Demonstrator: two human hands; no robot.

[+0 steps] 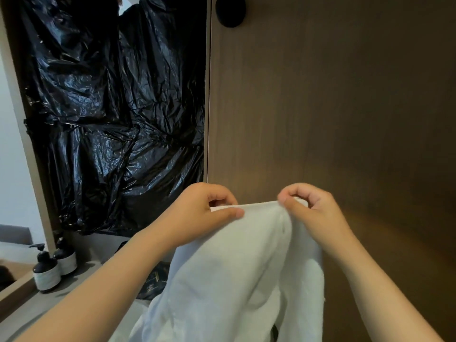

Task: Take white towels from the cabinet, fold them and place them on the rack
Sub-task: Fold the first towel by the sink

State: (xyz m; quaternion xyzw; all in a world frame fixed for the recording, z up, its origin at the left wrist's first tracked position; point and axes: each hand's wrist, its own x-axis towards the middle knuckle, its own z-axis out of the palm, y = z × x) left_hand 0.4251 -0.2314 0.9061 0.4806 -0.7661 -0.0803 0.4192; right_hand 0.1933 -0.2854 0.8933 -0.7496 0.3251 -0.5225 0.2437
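Note:
A white towel [229, 275] hangs in front of me, held up by its top edge. My left hand [199, 213] pinches that edge between thumb and fingers on the left. My right hand [311, 208] pinches the same edge a short way to the right, fingers curled over the cloth. The towel drapes down in loose folds past the bottom of the view. The rack is not in view.
A dark brown wooden cabinet panel [333, 107] with a round black knob [230, 11] fills the right. Crinkled black plastic sheeting [116, 114] covers the area to the left. Two dark pump bottles [53, 267] stand on a grey counter [81, 290] at lower left.

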